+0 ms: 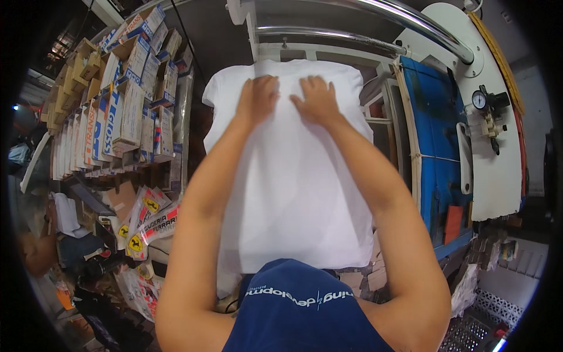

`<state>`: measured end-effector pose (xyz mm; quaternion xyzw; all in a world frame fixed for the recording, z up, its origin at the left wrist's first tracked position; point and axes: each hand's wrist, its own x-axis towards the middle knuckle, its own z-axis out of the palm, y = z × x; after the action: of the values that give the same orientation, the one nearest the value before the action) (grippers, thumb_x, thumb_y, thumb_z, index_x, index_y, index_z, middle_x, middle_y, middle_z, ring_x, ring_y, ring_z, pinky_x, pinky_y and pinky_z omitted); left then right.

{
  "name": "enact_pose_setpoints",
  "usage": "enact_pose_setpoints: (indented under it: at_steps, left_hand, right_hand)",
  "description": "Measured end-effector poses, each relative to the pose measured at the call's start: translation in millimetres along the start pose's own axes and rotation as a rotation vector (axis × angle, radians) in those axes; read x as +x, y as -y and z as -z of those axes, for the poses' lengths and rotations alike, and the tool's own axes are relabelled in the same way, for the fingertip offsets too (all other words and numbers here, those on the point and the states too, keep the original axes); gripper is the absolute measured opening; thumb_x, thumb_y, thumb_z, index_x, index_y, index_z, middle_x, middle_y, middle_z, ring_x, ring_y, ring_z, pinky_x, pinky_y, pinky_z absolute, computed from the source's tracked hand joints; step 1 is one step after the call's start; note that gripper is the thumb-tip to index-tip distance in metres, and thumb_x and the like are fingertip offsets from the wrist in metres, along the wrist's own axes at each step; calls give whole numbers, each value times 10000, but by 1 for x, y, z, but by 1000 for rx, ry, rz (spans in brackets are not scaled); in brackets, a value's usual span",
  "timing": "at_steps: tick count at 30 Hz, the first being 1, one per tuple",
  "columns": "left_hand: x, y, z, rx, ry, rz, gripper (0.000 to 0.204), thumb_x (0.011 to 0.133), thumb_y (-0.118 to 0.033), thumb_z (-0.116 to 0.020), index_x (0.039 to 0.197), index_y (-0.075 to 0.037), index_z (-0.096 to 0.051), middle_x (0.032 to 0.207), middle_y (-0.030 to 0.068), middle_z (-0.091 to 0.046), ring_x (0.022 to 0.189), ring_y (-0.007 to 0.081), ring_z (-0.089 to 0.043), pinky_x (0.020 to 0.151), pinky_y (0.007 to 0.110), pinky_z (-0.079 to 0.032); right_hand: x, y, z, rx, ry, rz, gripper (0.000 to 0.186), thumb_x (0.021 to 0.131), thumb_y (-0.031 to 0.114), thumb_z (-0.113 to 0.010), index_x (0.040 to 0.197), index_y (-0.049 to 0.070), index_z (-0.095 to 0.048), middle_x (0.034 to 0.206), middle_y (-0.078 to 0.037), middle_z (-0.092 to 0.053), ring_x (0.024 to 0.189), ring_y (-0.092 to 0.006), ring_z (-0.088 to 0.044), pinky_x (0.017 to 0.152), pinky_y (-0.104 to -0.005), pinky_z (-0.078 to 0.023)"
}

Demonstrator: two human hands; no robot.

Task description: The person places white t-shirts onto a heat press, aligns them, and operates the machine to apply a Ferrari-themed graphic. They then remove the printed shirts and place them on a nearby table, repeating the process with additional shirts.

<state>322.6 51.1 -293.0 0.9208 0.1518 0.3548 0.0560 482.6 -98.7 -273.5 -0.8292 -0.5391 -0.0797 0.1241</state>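
A white T-shirt (293, 176) lies stretched out in front of me, its far end broad with what look like short sleeves at the corners. My left hand (258, 98) rests on the fabric near that far end, palm down; its fingers are slightly bent and a little blurred. A short gap to its right, my right hand (318, 100) also lies on the shirt, fingers spread and thumb pointing toward the left hand. Neither hand shows anything held. The surface beneath the shirt is hidden by the cloth.
Stacked cardboard boxes (126, 105) fill the left side, with printed sheets (146, 226) below them. Metal bars (328, 35) cross beyond the shirt. On the right stand a blue panel (433, 135) and a white machine plate (498, 170) carrying a pressure gauge (480, 100).
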Motion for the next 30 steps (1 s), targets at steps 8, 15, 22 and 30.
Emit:
enact_pose_setpoints:
  at_steps: [8, 15, 22, 30]
  left_hand:
    - [-6, 68, 43, 267, 307, 242, 253, 975, -288, -649, 1008, -55, -742, 1025, 168, -718, 1019, 402, -665, 917, 559, -510]
    - [-68, 133, 41, -1283, 234, 1586, 564, 1108, -503, -495, 1239, -14, -744, 1181, 73, -771, 1055, 312, -706, 949, 438, -521]
    - [-78, 132, 35, -372, -74, 961, 378, 1061, -352, -646, 1048, 19, -715, 848, 68, -688, 805, 162, -592, 759, 353, -493]
    - [-75, 122, 38, -588, -3, 1194, 391, 1007, -374, -734, 936, 10, -761, 782, 70, -704, 673, 140, -585, 630, 342, -478]
  right_hand:
    - [-9, -70, 10, -109, 40, -371, 633, 1059, 587, -484, 1427, 87, -608, 1500, -178, -555, 1431, -371, -474, 1227, -615, -285]
    - [-32, -155, -13, 1669, 361, -1183, 555, 1093, 501, -501, 1357, 40, -658, 1224, -106, -751, 1074, -286, -715, 993, -456, -546]
    - [-50, -174, -36, 742, -142, -912, 404, 1050, 339, -630, 1173, -32, -732, 1153, -191, -755, 1058, -306, -710, 894, -436, -539]
    - [-51, -186, -40, 888, -121, -938, 354, 1062, 309, -621, 1114, -30, -710, 1063, -151, -744, 964, -273, -687, 869, -428, -538]
